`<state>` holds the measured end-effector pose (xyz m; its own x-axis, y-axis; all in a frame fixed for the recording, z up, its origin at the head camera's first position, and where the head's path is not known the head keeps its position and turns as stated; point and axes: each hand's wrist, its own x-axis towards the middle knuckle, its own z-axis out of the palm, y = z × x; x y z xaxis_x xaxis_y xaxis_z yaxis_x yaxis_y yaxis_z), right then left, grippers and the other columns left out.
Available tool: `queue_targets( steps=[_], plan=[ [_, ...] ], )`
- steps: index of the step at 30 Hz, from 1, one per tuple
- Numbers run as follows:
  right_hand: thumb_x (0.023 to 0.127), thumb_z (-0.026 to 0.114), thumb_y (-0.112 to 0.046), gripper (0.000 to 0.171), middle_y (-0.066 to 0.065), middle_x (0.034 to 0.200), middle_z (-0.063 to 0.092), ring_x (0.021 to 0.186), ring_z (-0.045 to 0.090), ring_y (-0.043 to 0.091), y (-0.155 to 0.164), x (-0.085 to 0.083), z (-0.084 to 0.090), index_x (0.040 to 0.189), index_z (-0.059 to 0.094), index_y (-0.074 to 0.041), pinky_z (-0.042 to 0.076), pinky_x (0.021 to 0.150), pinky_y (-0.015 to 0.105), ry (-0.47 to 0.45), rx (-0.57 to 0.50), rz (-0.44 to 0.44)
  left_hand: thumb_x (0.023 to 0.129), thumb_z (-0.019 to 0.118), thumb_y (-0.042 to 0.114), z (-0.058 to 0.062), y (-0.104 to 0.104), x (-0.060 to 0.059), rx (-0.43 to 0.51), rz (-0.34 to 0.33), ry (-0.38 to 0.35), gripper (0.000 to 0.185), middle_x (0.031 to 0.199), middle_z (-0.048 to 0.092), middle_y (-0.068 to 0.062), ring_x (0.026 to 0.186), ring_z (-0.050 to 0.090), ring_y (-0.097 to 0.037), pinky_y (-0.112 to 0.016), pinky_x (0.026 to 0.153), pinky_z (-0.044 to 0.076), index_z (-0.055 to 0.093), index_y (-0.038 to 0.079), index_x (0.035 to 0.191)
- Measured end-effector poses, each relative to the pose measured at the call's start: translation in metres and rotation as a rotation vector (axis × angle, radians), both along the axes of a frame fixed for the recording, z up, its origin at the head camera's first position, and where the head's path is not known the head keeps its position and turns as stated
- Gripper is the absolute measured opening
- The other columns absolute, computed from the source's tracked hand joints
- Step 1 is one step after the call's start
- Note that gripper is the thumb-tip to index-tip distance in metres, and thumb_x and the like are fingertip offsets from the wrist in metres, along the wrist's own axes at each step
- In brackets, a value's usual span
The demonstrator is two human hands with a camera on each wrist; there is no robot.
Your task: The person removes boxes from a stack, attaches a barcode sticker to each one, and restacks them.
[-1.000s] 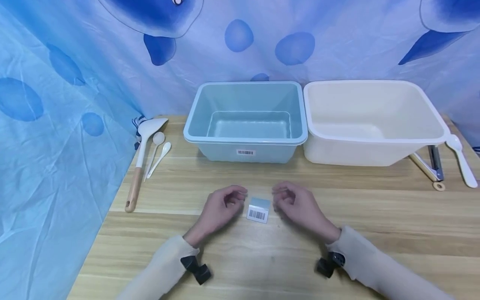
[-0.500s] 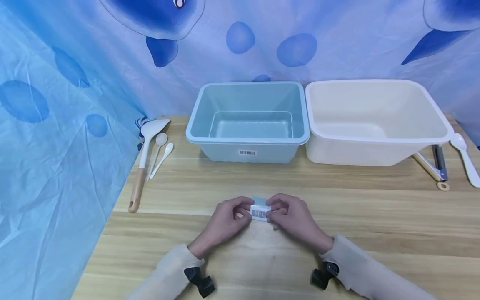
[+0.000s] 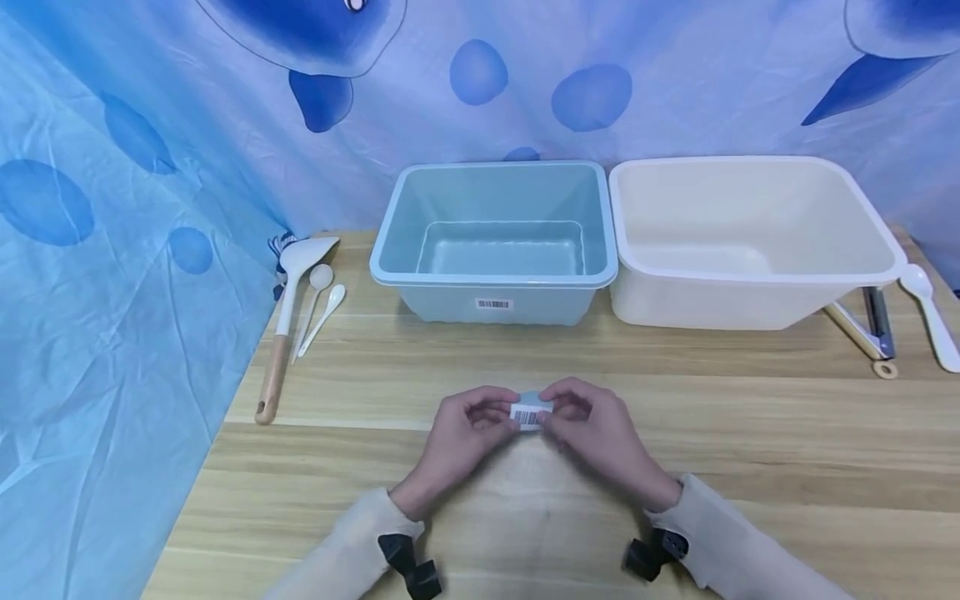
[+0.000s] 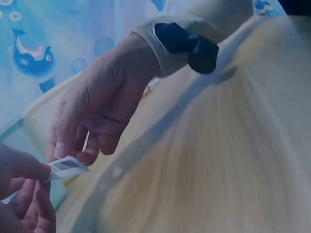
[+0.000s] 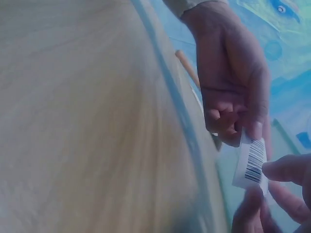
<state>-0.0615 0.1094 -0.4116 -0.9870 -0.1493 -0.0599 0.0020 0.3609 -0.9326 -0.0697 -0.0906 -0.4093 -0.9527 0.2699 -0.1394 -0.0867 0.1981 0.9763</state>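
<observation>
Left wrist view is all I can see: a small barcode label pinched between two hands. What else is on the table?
Observer: Behind the hands stand a blue tub and a white tub, side by side, both with nothing in them.
Operator: Any tools?
Observer: Left of the blue tub lie a wooden-handled ladle and two small white spoons.
Operator: And on the other side?
Observer: Metal tongs and a white spoon lie right of the white tub.
Operator: Is the label lifted?
Observer: The left hand and right hand pinch the label from either side, just above the table.
</observation>
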Motion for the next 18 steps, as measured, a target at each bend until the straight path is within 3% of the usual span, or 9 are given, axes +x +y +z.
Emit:
queue_targets(
  steps=[4, 9, 13, 18],
  plan=[
    [0.075, 0.081, -0.009, 0.022, 0.003, 0.099, 0.064, 0.072, 0.057, 0.015, 0.002, 0.004, 0.006, 0.094, 0.072, -0.016, 0.048, 0.06, 0.022, 0.218, 0.137, -0.047, 0.077, 0.073, -0.004, 0.008, 0.006, 0.001, 0.005, 0.015, 0.014, 0.029, 0.098, 0.071, -0.014, 0.087, 0.067, -0.015, -0.022, 0.074, 0.056, 0.071, 0.004, 0.105],
    [0.074, 0.082, -0.008, 0.018, 0.002, 0.099, 0.063, 0.067, 0.052, 0.012, 0.002, 0.006, 0.01, 0.09, 0.076, -0.014, 0.044, 0.055, 0.02, 0.438, 0.163, -0.041, 0.079, 0.072, -0.004, 0.014, 0.014, 0.002, 0.038, 0.021, 0.021, 0.026, 0.097, 0.071, -0.014, 0.086, 0.066, -0.015, -0.02, 0.071, 0.056, 0.071, 0.004, 0.104],
    [0.074, 0.082, -0.007, 0.017, -0.004, 0.091, 0.063, 0.065, 0.051, 0.008, 0.004, 0.005, 0.011, 0.087, 0.076, -0.014, 0.044, 0.054, 0.019, 0.51, 0.148, -0.041, 0.081, 0.071, -0.003, 0.016, 0.022, 0.002, 0.08, 0.018, 0.041, 0.023, 0.097, 0.072, -0.015, 0.086, 0.067, -0.013, -0.022, 0.075, 0.057, 0.072, 0.001, 0.103],
    [0.076, 0.081, -0.008, 0.015, -0.007, 0.087, 0.064, 0.065, 0.051, 0.005, 0.007, 0.005, 0.014, 0.088, 0.076, -0.015, 0.045, 0.054, 0.018, 0.508, 0.15, -0.036, 0.081, 0.071, -0.002, 0.017, 0.027, 0.002, 0.097, 0.02, 0.045, 0.02, 0.096, 0.071, -0.017, 0.085, 0.066, -0.012, -0.022, 0.077, 0.057, 0.072, -0.001, 0.102]
  ],
)
